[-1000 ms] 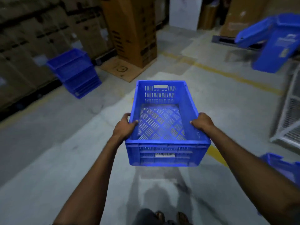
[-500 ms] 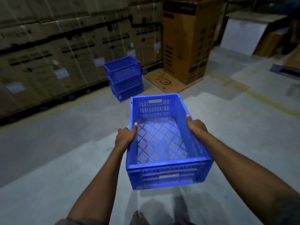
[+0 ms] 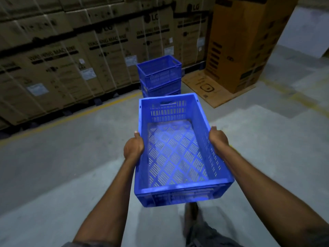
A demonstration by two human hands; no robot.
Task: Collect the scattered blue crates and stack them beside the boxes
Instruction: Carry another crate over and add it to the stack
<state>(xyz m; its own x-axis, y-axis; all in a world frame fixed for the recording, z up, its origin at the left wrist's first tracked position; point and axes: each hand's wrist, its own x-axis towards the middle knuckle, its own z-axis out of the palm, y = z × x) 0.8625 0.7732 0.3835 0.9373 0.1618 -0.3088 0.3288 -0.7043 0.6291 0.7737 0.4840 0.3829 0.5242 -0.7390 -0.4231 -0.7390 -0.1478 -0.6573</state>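
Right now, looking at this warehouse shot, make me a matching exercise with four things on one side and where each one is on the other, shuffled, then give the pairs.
Things:
1. carried crate
2. crate stack
3. tall brown box
4. flat cardboard sheet

Places:
A. lying on the floor at the tall box's foot
B. standing upright at far right
C. held between left hand and right hand
D. on the floor in front of the wall of cartons

Pairs: 1-C, 2-D, 3-B, 4-A
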